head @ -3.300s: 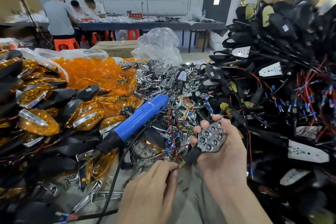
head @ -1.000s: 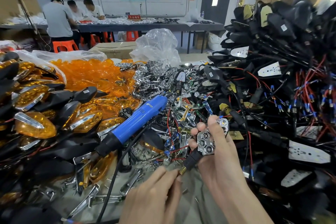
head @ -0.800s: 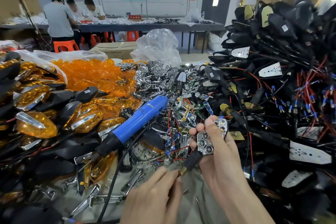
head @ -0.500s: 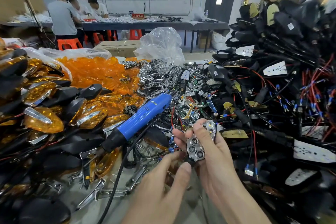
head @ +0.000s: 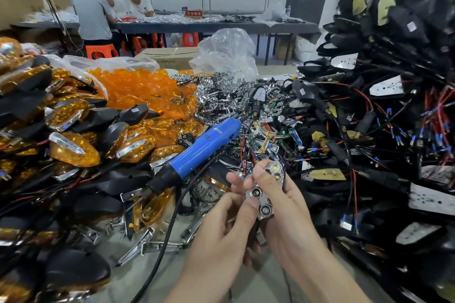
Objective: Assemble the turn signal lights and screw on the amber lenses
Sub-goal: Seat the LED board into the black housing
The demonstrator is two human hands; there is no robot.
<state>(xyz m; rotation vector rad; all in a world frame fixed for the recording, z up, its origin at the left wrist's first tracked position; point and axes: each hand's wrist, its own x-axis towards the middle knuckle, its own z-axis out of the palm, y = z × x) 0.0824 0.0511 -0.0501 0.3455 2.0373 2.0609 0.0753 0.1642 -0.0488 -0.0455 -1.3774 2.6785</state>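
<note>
chrome reflector (head: 263,202) (round cups) | right hand (head: 289,211) grips it | left hand (head: 221,229) pinches it

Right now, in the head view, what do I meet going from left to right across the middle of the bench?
finished amber turn signals → blue electric screwdriver → chrome reflector, gripped by the right hand → black housings with red and black wires

A chrome LED reflector (head: 264,194), tilted with its round cups facing up, is pinched between the left hand (head: 221,229) and right hand (head: 288,206) at 5 o'clock, with loose amber lenses (head: 138,88) heaped at 10 o'clock.
</note>
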